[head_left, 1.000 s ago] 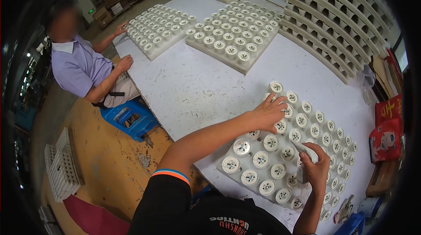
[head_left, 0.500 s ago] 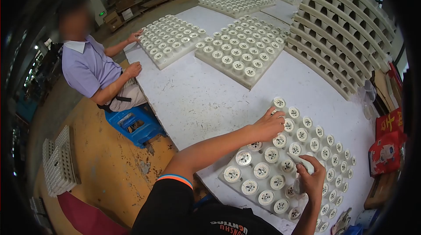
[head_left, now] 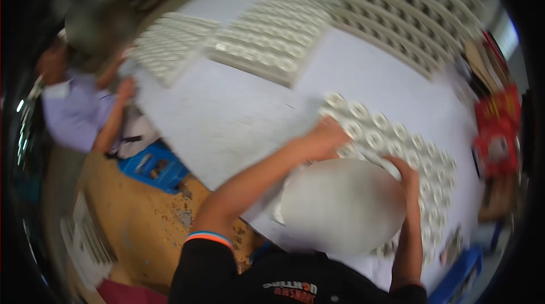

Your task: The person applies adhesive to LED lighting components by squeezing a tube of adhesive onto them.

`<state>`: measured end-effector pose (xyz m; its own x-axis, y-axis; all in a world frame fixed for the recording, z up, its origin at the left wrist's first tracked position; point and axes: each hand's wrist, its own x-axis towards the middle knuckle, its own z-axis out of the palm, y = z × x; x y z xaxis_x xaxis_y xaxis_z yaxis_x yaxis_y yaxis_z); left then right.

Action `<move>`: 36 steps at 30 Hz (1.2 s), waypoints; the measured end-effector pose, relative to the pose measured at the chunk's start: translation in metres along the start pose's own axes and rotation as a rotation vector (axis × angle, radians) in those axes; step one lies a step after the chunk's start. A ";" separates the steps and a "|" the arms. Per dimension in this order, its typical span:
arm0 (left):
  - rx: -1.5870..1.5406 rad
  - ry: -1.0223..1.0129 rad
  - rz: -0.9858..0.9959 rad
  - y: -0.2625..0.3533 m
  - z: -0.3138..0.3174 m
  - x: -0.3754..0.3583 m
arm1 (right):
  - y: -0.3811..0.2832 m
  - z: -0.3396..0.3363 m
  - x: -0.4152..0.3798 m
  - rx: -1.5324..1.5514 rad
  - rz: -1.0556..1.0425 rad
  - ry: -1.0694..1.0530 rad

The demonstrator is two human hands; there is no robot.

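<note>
Before me lies a white foam tray of LED bulbs (head_left: 399, 131), set upright in rows with their round circuit faces up. My left hand (head_left: 330, 135) is at the tray's far left edge, fingers curled down among the bulbs there and smeared by motion. On the right, my right hand (head_left: 404, 174) is bent over the middle of the tray, fingers curled round a white tapered object (head_left: 370, 157). Only part of that object shows. A large blurred oval patch hides the near part of the tray and the space below my hands.
Across the white table (head_left: 187, 105) stand more bulb trays (head_left: 267, 43). A tall stack of foam trays (head_left: 397, 20) rises at the back right. A person in a lilac shirt (head_left: 76, 111) sits at the left by a blue stool (head_left: 152, 166). A red bag (head_left: 497, 133) is at right.
The view has shifted and blurred, so the scene sits further left and higher. The right hand has moved up over the tray, closer to the left hand, which stays at the far left edge.
</note>
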<state>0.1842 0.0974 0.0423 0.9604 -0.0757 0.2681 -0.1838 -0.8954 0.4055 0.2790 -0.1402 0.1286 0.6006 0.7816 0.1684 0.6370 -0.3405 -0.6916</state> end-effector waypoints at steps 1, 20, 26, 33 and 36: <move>-0.036 0.055 0.003 0.001 0.003 -0.002 | -0.005 0.002 0.001 0.012 0.007 -0.004; -0.061 -0.013 -0.182 0.029 -0.013 -0.011 | 0.018 0.030 0.011 -0.261 -0.127 -0.116; -0.081 -0.043 -0.194 0.030 -0.015 -0.008 | 0.017 0.034 0.013 -0.274 -0.141 -0.120; -0.094 -0.036 -0.182 0.028 -0.013 -0.008 | 0.018 0.038 0.014 -0.295 -0.121 -0.144; -0.094 -0.033 -0.184 0.029 -0.014 -0.009 | 0.019 0.038 0.014 -0.301 -0.128 -0.134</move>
<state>0.1675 0.0780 0.0637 0.9857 0.0697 0.1536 -0.0217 -0.8506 0.5254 0.2810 -0.1160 0.0913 0.4503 0.8829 0.1332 0.8291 -0.3581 -0.4295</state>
